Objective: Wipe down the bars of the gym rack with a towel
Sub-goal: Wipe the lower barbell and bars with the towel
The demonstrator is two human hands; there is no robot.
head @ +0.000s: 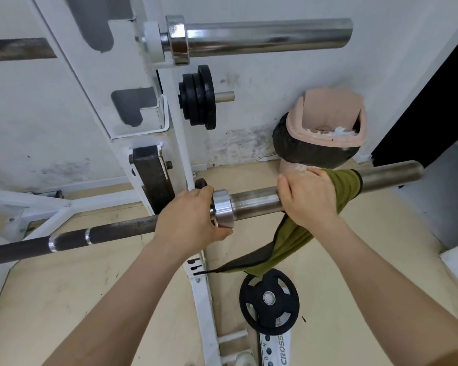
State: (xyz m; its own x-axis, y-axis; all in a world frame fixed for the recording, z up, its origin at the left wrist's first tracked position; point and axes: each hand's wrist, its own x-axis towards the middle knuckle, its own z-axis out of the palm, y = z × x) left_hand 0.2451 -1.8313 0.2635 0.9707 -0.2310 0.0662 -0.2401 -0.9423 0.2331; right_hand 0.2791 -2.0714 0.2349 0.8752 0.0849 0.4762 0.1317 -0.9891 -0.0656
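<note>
Two bars in shot: the upper bar [267,35], bright chrome, sits high on the white rack [175,143], and the lower bar [254,202] runs across the middle. One piece of writing can be read, the lettering [284,350] on a white rack part at the bottom edge: "CROSS", printed sideways and cut off after that.

Now the hands, two of them, both bare. The left hand [191,217] has its fingers curled round the lower bar's shiny collar, right where the dark shaft meets the thick sleeve, thumb underneath. The right hand [307,196] is clamped over the sleeve just beside it, fingers wrapped over the top and pinning the towel [283,244] against the metal. That's one towel, olive green with a dark edge, draped over the sleeve near its right end and hanging down below the bar.

One black plate [269,302] with three cut-outs sits low by the rack's foot, under the towel's tail. One stack of plates [198,99] hangs on a peg on the rack's right side, exact number hard to read. One pink bin [328,120] stands against the wall beyond the lower bar
</note>
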